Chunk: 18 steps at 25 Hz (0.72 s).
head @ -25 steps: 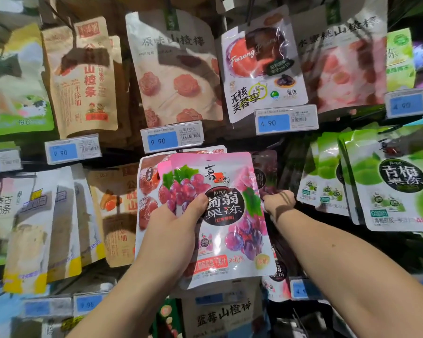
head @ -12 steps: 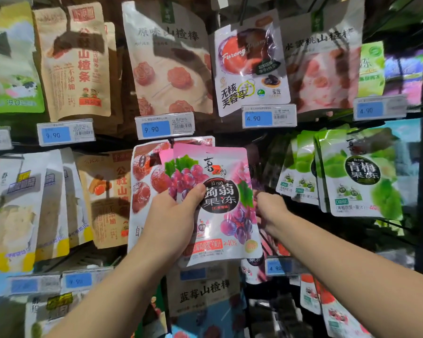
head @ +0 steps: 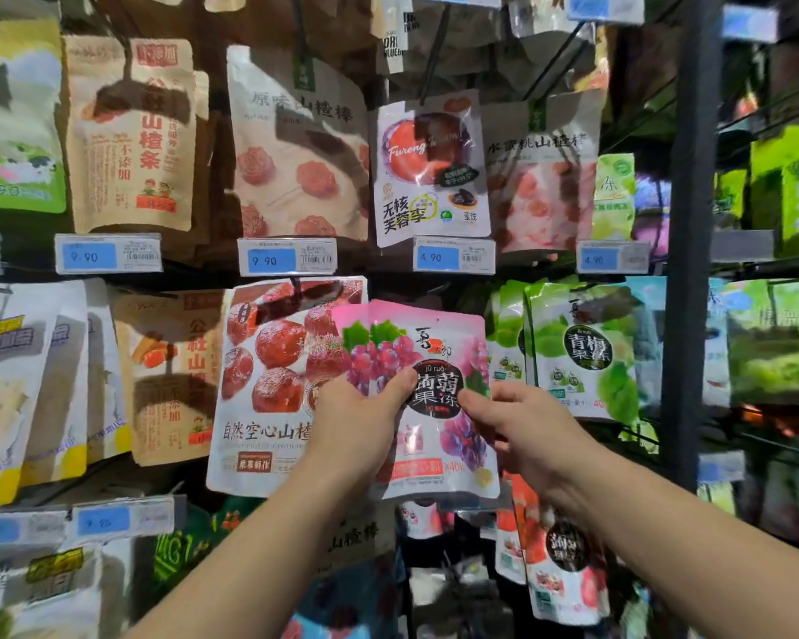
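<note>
A pink pouch of grape jelly (head: 439,435), printed with purple grapes and a black round label, is held up in front of a store rack. My left hand (head: 360,422) grips its left side, thumb across the front. My right hand (head: 522,431) holds the pouch's right edge, thumb on the front and fingers behind it. A second pink pouch edge (head: 351,315) shows just behind the first at the upper left.
Hanging snack bags fill the rack: a white hawthorn-ball bag (head: 268,385) directly behind to the left, green plum jelly pouches (head: 577,348) to the right, red pouches (head: 559,560) below. Blue price tags (head: 287,258) line the rails. A dark upright post (head: 693,269) stands at right.
My right hand has come out from behind the rack and taken the pouch's right edge. The pouch sits lower in view, and the camera has shifted down and right.
</note>
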Each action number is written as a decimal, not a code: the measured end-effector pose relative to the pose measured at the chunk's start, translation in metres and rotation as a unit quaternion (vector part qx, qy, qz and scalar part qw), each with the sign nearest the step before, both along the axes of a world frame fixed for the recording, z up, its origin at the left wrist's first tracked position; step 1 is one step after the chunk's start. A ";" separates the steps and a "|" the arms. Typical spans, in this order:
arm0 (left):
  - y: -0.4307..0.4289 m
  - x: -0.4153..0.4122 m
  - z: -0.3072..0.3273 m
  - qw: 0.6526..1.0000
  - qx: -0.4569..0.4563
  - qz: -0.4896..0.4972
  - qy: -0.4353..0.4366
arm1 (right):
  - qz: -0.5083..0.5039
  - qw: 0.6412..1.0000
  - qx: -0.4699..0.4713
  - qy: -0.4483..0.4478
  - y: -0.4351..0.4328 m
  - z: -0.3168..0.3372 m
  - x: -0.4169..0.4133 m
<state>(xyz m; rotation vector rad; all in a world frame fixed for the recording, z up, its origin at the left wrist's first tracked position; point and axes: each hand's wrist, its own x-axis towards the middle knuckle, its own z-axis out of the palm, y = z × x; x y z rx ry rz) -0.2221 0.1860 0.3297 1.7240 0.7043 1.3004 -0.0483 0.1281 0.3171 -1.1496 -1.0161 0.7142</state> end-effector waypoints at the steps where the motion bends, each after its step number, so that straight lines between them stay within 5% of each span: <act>1: 0.000 -0.001 0.001 1.000 -0.006 -0.001 0.004 | -0.015 0.999 0.000 0.032 0.002 0.002 0.003; 4: 0.004 -0.008 0.005 0.999 -0.013 0.032 0.006 | -0.060 0.994 0.009 0.093 0.015 0.012 0.017; 18: 0.030 -0.054 0.011 0.998 0.028 0.060 -0.014 | -0.195 0.976 0.051 0.088 0.067 0.029 0.032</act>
